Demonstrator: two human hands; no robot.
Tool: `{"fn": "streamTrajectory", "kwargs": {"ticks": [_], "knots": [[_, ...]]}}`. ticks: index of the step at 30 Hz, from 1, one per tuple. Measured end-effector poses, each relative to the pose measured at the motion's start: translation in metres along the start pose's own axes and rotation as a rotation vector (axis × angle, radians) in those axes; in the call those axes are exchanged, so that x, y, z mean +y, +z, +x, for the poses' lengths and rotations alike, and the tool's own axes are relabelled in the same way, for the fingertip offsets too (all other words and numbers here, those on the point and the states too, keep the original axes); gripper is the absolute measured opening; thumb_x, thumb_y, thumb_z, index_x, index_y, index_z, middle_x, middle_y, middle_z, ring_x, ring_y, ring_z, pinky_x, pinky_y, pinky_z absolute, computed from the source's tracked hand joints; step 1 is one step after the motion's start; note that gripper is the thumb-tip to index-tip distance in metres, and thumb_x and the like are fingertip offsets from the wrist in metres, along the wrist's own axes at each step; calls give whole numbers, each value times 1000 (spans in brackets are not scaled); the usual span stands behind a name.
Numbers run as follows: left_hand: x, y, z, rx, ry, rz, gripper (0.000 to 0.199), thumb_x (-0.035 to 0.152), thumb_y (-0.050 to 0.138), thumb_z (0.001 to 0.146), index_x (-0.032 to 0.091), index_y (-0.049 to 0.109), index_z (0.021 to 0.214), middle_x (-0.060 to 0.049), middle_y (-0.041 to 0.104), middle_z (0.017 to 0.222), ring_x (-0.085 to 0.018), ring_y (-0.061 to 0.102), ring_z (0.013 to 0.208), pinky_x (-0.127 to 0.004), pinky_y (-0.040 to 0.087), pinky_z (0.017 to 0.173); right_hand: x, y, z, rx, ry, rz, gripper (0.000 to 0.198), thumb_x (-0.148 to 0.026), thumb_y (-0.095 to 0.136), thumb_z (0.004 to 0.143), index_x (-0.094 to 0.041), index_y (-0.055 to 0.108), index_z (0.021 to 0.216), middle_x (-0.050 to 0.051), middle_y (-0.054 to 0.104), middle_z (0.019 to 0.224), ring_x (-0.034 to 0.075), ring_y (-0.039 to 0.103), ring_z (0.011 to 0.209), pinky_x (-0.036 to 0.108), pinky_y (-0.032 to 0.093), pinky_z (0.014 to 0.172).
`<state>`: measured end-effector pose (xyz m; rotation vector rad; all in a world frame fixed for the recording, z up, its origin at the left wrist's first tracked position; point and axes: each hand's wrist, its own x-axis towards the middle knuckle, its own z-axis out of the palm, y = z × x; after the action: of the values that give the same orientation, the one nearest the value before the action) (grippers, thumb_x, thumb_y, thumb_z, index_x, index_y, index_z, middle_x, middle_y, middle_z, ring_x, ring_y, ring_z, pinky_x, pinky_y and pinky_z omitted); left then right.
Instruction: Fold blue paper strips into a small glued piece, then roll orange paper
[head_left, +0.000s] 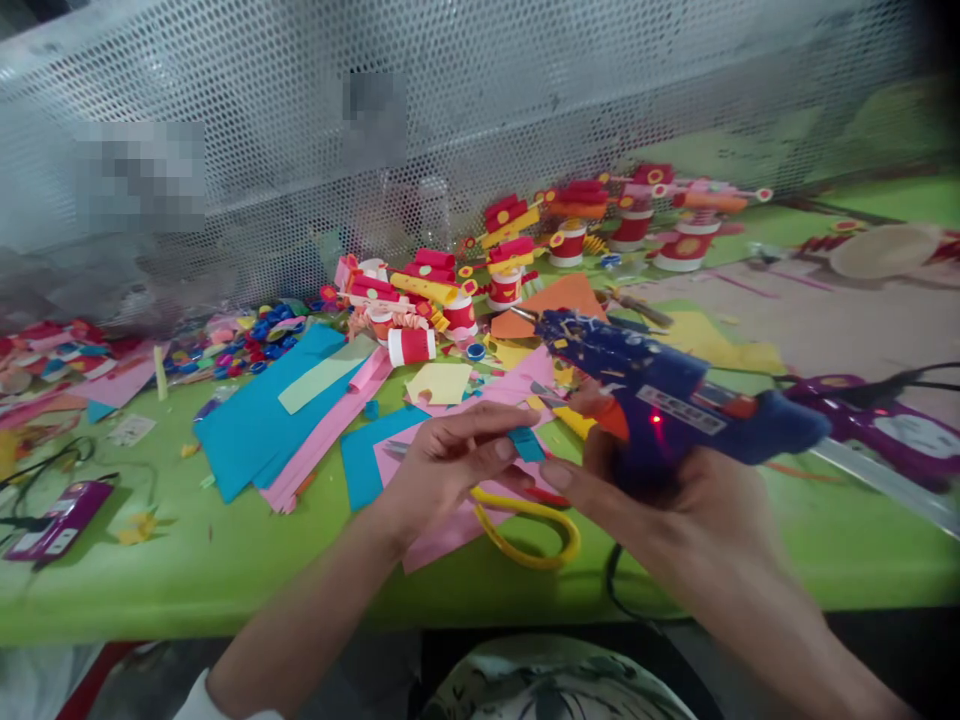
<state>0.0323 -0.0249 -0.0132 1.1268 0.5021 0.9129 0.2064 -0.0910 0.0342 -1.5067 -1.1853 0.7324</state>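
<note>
Between the thumb and fingers of my left hand is a small piece of blue paper. My right hand is wrapped round the handle of a dark blue glue gun, whose red light is on and whose nozzle points up and to the left. The right thumb reaches toward the blue paper piece; I cannot tell whether it touches it. Below both hands lie yellow-handled scissors on pink paper.
Blue paper sheets lie to the left. Several red and white paper-cup figures stand along a perforated metal divider. Purple power strips sit at both sides, with cords. A person is partly visible behind the divider.
</note>
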Motion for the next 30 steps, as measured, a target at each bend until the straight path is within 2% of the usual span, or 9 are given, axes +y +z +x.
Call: {"fn": "streamTrajectory", "kwargs": {"ticks": [4,9,14,16,22,25,27,30], "knots": [[1,3,-1,-48,69,33,25,25,76,88,33,80,111,-4,68,121,-14,73,88,-28,64,81,5,6,0,1,31,63,42,-49,84,67,-22,53,57,-6,44,51,8,38,43,20,33,36],[2,6,-2,-3,54,57,28,25,79,84,30,80,112,-5,71,115,-17,72,91,-31,63,83,14,6,3,25,-44,1,42,-48,79,72,-23,51,54,-7,38,47,7,30,40,21,25,33],[6,10,-4,67,43,19,49,23,84,78,32,73,125,-4,72,110,-18,70,94,-32,62,85,6,7,2,24,-30,-19,40,-48,78,76,-23,53,59,-5,46,53,9,41,45,21,35,38],[8,12,-5,100,46,32,53,20,86,75,32,72,124,-3,72,111,-17,71,95,-30,60,86,4,7,1,37,-42,-32,39,-46,77,77,-23,52,60,-4,48,55,10,44,47,22,38,40],[5,11,-3,177,95,152,40,20,83,78,27,75,116,-3,75,99,-16,70,91,-25,58,81,6,9,3,-5,-66,-46,34,-44,76,79,-24,54,62,-5,46,51,11,43,43,24,33,37],[4,11,-1,186,94,161,33,22,76,84,25,72,117,-4,73,100,-15,69,90,-26,58,80,9,7,3,-39,-74,-32,24,-43,77,77,-24,63,75,-5,50,53,12,46,45,24,38,40],[5,10,0,236,90,123,31,22,71,87,25,68,118,-2,70,99,-14,68,84,-26,58,76,13,0,1,-34,-76,-45,26,-47,76,78,-23,67,84,-4,54,58,14,50,48,25,42,43],[7,10,3,352,50,85,31,20,66,88,26,57,117,0,66,96,-12,65,75,-25,58,67,24,-20,1,-38,-48,-191,34,-56,70,83,-22,65,80,-1,57,63,16,53,53,28,44,48]]}}
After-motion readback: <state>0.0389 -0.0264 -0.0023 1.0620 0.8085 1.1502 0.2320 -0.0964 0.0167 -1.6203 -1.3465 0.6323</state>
